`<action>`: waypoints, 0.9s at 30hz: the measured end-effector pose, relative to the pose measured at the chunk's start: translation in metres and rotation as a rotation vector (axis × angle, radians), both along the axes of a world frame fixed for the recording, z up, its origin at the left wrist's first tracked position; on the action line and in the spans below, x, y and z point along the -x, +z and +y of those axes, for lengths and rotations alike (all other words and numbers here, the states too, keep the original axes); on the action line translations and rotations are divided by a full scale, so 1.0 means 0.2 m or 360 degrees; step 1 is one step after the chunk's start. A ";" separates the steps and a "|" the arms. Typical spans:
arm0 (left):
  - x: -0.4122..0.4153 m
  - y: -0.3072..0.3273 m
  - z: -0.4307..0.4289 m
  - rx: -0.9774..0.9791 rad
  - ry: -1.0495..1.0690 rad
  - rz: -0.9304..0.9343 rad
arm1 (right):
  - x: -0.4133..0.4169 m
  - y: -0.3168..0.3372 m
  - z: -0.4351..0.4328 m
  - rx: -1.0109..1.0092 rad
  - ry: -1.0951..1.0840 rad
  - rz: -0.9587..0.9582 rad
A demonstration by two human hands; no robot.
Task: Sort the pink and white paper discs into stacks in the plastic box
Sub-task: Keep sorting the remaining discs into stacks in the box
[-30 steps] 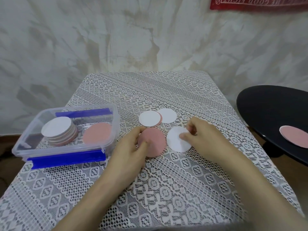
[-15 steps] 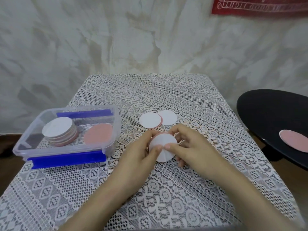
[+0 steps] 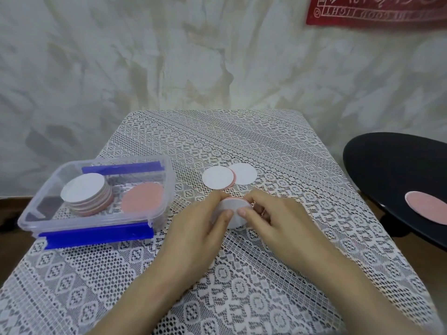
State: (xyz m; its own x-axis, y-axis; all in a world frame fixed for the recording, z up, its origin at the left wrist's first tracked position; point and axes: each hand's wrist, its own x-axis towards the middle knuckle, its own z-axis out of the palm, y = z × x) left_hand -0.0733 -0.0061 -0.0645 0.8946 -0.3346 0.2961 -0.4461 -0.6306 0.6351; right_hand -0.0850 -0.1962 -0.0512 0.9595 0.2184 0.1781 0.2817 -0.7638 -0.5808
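Grip, left: the left hand (image 3: pixel 193 228) pinches the held white disc (image 3: pixel 231 204), with the thumb on its near face and the fingers curled behind its left edge.
Grip, right: the right hand (image 3: pixel 273 218) pinches the same disc from the right, with the thumb tip on the face beside the left thumb and the fingers curled at the right edge.
Held item: the disc is tilted toward the camera, and its lower edge is at or just above the counter (image 3: pixel 242 141).
Backing: a pink rim (image 3: pixel 233 197) shows along the top edge of the held disc. It is probably a pink disc pressed behind it, but the hands hide most of it.
Loose discs: just beyond the hands, a near white disc (image 3: pixel 217 178) lies on a partly covered pink disc (image 3: pixel 233 183), which overlaps a far white disc (image 3: pixel 244 174).
Plastic box: the clear plastic box (image 3: pixel 92 220) has blue latches (image 3: pixel 96 234) and stands open on the left side of the counter, well apart from the hands.
Box contents: a disc stack (image 3: pixel 83 187) with a white disc on top sits in the left half, and a boxed pink disc (image 3: pixel 142 198) sits in the right half.
Counter cover: white lace cloth.
Surroundings: a black round table (image 3: pixel 391 175) to the right carries a stray pink disc (image 3: pixel 428 210). A red cloth (image 3: pixel 377 9) hangs on the wall.
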 end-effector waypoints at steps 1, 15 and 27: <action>0.00 0.00 0.00 0.0015 0.0002 -0.0012 | 0.00 0.00 0.00 -0.0028 -0.0004 -0.0034; 0.00 0.02 -0.02 -0.0138 0.0053 -0.0103 | 0.02 0.00 0.06 0.0151 0.0003 -0.0007; -0.01 -0.02 -0.01 -0.0182 0.0025 -0.0033 | 0.03 -0.03 0.06 0.0278 0.0025 0.0064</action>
